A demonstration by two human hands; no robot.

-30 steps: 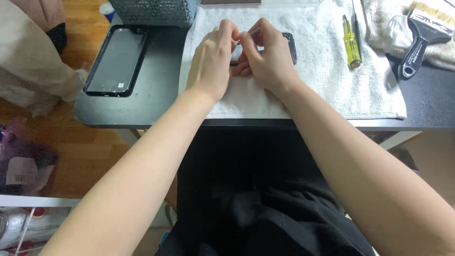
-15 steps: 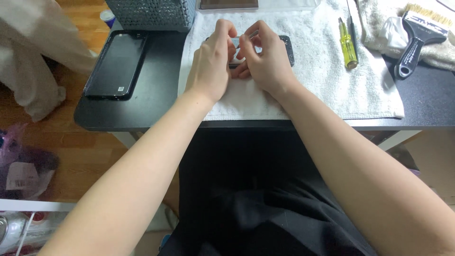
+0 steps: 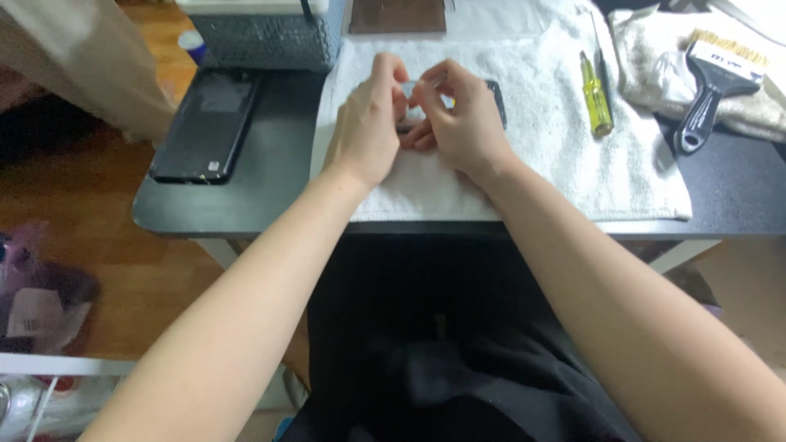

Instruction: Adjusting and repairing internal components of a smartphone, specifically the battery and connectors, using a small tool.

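My left hand [image 3: 366,127] and my right hand [image 3: 463,123] meet over a white towel [image 3: 540,155] spread on a dark table [image 3: 270,176]. Their fingertips pinch together on a small pale piece [image 3: 409,88] held between them; what it is cannot be made out. Under my right hand lies a dark phone-like device [image 3: 496,98], mostly hidden by the fingers. Both wrists rest on the towel.
A black phone [image 3: 205,123] lies on the table's left part. A grey mesh basket [image 3: 262,33] stands behind it. A yellow-handled screwdriver [image 3: 596,94] lies on the towel at right. A black-handled brush [image 3: 708,86] rests on a crumpled cloth [image 3: 765,110] at far right.
The view has shifted slightly, so the table sits a little higher in frame. Both hands stay together at the same spot on the towel, fingers still pinched.
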